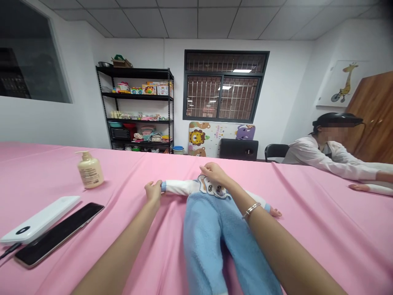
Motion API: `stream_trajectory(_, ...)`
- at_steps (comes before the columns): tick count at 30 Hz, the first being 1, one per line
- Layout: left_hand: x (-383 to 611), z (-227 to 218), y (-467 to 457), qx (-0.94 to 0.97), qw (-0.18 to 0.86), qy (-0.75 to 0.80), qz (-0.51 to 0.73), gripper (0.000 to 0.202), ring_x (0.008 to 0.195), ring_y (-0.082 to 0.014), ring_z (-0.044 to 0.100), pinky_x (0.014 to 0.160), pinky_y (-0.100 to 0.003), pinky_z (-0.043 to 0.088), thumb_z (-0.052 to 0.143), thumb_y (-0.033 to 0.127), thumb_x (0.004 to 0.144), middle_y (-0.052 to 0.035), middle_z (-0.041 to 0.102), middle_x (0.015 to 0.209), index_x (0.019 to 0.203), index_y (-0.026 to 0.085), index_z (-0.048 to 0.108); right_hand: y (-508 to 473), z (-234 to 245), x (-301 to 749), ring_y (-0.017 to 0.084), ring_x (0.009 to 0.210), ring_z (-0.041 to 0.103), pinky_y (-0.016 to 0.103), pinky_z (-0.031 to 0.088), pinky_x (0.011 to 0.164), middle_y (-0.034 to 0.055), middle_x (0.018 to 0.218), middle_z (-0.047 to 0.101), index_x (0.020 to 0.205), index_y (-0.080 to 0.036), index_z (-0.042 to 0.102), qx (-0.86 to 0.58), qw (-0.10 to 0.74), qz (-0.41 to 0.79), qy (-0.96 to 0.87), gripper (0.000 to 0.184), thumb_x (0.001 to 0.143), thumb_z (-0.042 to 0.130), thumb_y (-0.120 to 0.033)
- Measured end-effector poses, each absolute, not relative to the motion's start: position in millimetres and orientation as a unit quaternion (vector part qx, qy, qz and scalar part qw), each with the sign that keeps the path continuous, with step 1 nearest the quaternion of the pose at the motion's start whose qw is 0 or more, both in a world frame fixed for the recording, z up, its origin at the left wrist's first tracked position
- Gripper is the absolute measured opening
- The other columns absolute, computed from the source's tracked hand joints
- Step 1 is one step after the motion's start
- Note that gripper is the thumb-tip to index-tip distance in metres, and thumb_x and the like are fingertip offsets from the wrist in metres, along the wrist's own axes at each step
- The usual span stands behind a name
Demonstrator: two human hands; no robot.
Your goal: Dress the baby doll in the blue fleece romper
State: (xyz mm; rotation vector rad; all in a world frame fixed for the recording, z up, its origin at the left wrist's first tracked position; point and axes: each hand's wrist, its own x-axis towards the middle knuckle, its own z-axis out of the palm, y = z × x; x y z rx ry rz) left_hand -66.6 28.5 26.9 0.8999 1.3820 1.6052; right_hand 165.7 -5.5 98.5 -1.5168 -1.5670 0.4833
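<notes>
A baby doll dressed in fuzzy blue pants (204,229) and a white top with blue cuffs (181,187) lies on the pink cloth, feet toward me. My left hand (153,191) is closed around the end of the doll's outstretched arm, at the blue cuff. Over the top's collar, just above a cartoon face patch (215,189), my right hand (215,173) is closed with fingers bent. What its fingertips grip, if anything, is hidden. The doll's other arm sticks out past my right forearm, its small bare hand (275,212) showing. I cannot see the doll's head.
A cream pump bottle (89,170), a white power bank (41,219) and a black phone (59,233) rest on the pink cloth (129,241) at left. Another person (325,149) reaches across the table at right. Stocked shelves (136,97) stand behind.
</notes>
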Motion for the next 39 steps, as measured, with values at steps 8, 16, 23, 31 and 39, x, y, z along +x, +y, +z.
stream_trajectory(8,-84.6,14.2,37.3,0.439,0.277,0.640,0.567,0.050,0.096,-0.0283,0.052,0.075,-0.040,0.046,0.051,-0.002,0.056,-0.0143,0.050,0.107,0.103,0.014,0.046,-61.3,69.4,234.2,0.020,0.075,0.059,0.029,0.040,0.066,0.0067,0.081,0.063,0.099,-0.017,0.051,-0.671,0.446,0.041,-0.590,0.035,0.081,0.043,-0.046)
stream_trajectory(16,-46.5,35.3,-7.3,0.765,0.133,0.448,0.444,0.024,0.083,-0.0204,0.055,0.078,-0.034,0.043,0.042,0.015,0.075,-0.0064,0.055,0.096,0.098,0.017,0.050,-86.2,-4.4,259.0,0.020,0.077,0.058,0.029,0.043,0.066,0.0078,0.087,0.062,0.090,-0.013,0.057,-0.600,0.456,0.233,-0.615,0.039,0.078,0.046,-0.048)
stream_trajectory(23,-20.5,31.9,-21.4,0.786,0.412,0.313,0.338,0.010,0.063,-0.0143,0.048,0.058,-0.024,0.038,0.047,0.021,0.061,0.0022,0.050,0.067,0.069,0.017,0.045,-79.3,-13.7,269.5,0.017,0.063,0.057,0.025,0.038,0.058,0.0036,0.067,0.061,0.074,-0.015,0.054,-0.667,0.455,0.148,-0.571,0.020,0.078,0.043,-0.030)
stream_trajectory(31,-27.6,29.5,-8.9,0.771,0.305,0.407,0.383,0.013,0.056,-0.0133,0.046,0.052,-0.023,0.036,0.038,0.015,0.061,0.0026,0.047,0.061,0.071,0.017,0.046,-81.5,-22.9,261.1,0.016,0.065,0.054,0.023,0.029,0.055,0.0050,0.072,0.062,0.074,-0.016,0.055,-0.722,0.353,0.082,-0.589,0.011,0.077,0.047,-0.023)
stream_trajectory(39,42.9,71.4,-72.9,0.840,0.064,0.256,0.474,0.022,0.092,-0.0176,0.051,0.083,-0.032,0.041,0.032,0.008,0.080,-0.0045,0.054,0.090,0.089,0.017,0.050,-70.3,-28.9,260.5,0.016,0.054,0.050,0.024,0.033,0.053,-0.0001,0.054,0.052,0.064,-0.018,0.047,-0.660,0.576,0.123,-0.467,0.021,0.076,0.040,-0.033)
